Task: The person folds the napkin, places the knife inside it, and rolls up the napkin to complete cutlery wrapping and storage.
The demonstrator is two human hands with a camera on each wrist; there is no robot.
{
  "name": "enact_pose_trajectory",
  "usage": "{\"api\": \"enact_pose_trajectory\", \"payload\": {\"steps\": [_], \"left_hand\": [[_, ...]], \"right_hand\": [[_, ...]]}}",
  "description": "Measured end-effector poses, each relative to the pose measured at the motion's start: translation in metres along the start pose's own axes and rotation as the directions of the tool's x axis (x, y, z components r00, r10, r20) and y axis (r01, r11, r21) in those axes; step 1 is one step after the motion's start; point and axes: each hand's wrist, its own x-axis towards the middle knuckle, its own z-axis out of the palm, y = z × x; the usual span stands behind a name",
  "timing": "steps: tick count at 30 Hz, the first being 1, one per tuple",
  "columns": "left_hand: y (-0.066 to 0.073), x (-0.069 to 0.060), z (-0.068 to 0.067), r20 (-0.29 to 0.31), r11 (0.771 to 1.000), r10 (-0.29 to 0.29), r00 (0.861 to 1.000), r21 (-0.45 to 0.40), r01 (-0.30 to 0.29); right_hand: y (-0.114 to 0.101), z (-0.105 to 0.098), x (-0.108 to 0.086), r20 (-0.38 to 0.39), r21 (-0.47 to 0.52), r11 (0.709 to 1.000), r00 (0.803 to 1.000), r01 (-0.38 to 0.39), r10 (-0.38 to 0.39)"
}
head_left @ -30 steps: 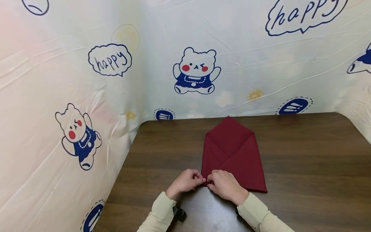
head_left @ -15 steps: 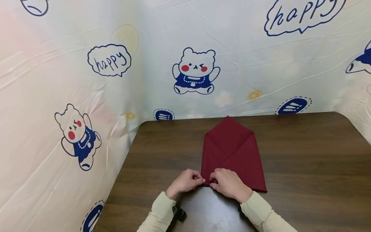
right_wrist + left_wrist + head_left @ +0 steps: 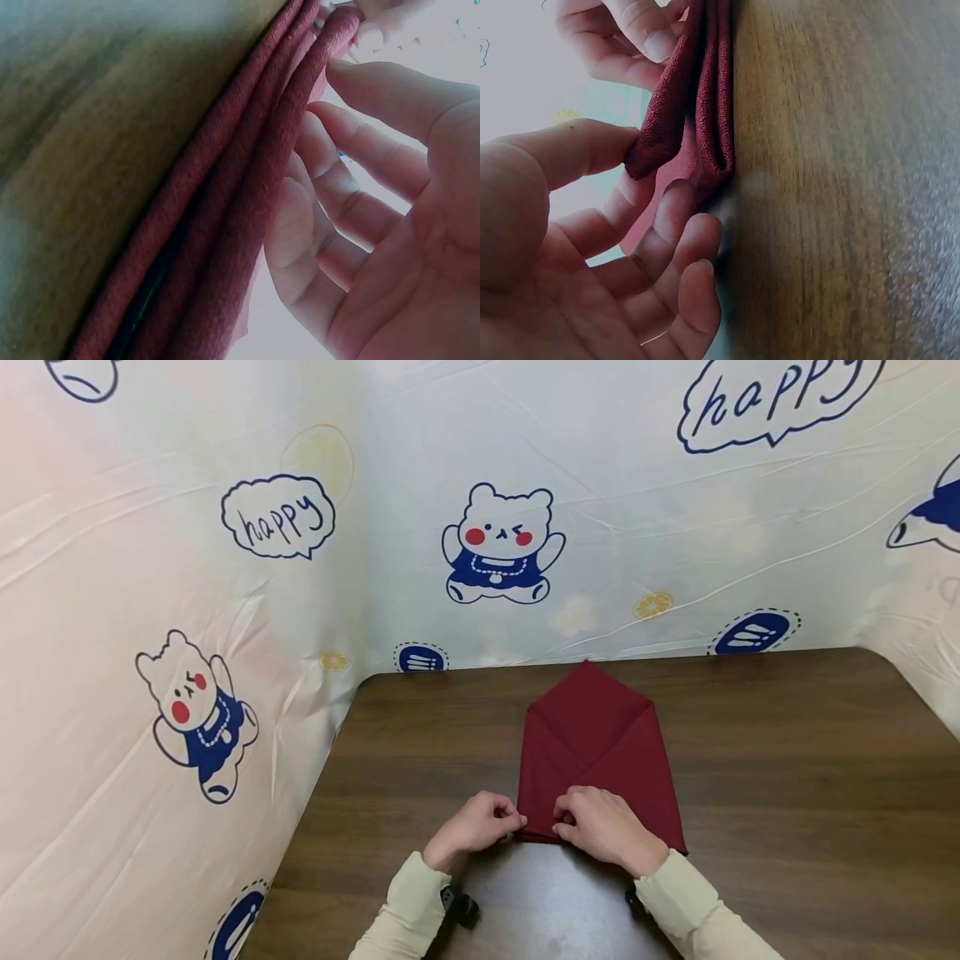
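At far left, a printed sheet [image 3: 75, 718] is hung beside and behind a wooden table [image 3: 390, 752]. The left hand [image 3: 474, 822] is found at the near left corner of a red cloth [image 3: 592, 727]; in the left wrist view, the upper layer of that corner is pinched between thumb and index finger and raised off the folds below, the remaining fingers being bent. The cloth is laid near the middle of the table, folded to an envelope shape, its point directed at the far side. To the right, the right hand [image 3: 606, 827] is placed at the near edge; its fingers are bent and set against the upper fold, but whether that fold is gripped cannot be told. The step in hand is judged to be the turning or straightening of the near edge. For the next move, even tension between both hands appears to be called for, so that the fold is formed straight and without creases.
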Motion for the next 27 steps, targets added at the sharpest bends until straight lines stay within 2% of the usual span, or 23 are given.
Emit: {"api": "enact_pose_trajectory", "payload": {"steps": [19,27], "left_hand": [[0.0,-0.001,0.003,-0.038,0.995,-0.049,0.998,0.089,0.052],[-0.002,0.0,0.006,-0.085,0.987,-0.044,0.995,0.152,0.056]], "right_hand": [[0.008,0.005,-0.003,0.069,0.006,0.998,0.996,-0.064,0.064],[0.014,-0.003,-0.006,0.111,0.044,0.988,0.983,-0.151,0.145]]}}
